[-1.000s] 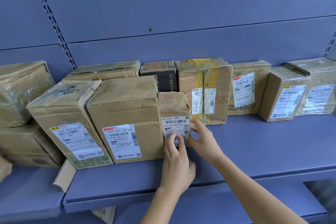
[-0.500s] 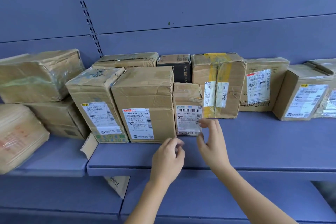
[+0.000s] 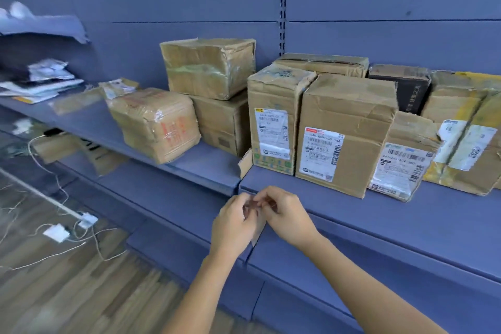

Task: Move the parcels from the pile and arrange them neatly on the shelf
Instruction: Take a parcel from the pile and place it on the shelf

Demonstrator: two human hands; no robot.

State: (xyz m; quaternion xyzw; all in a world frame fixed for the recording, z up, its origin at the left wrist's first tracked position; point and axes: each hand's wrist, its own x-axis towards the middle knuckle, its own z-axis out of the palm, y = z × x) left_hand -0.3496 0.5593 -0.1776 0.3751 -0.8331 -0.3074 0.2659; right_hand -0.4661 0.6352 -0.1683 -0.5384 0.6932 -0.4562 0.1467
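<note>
Several taped cardboard parcels stand in a row on the blue shelf [image 3: 406, 219]. The small labelled parcel [image 3: 404, 160] leans beside a taller labelled box [image 3: 344, 133] and a narrow box [image 3: 273, 116]. My left hand [image 3: 233, 222] and my right hand [image 3: 287, 214] meet in front of the shelf's front edge, fingers curled and fingertips touching each other, apart from every parcel. Whether something small sits between the fingers I cannot tell.
Further left are two stacked boxes [image 3: 208, 68] and a bulging wrapped parcel [image 3: 157, 125], then flat mailers [image 3: 40, 84]. A black box [image 3: 401, 87] and a yellow-taped box [image 3: 466, 130] stand at the right. A cardboard scrap [image 3: 259, 230] hangs under the shelf. Cables and a power strip [image 3: 86, 219] lie on the wooden floor.
Both hands let go of the small labelled parcel and drew back from it, coming together in front of the shelf edge. The view swung left and down.
</note>
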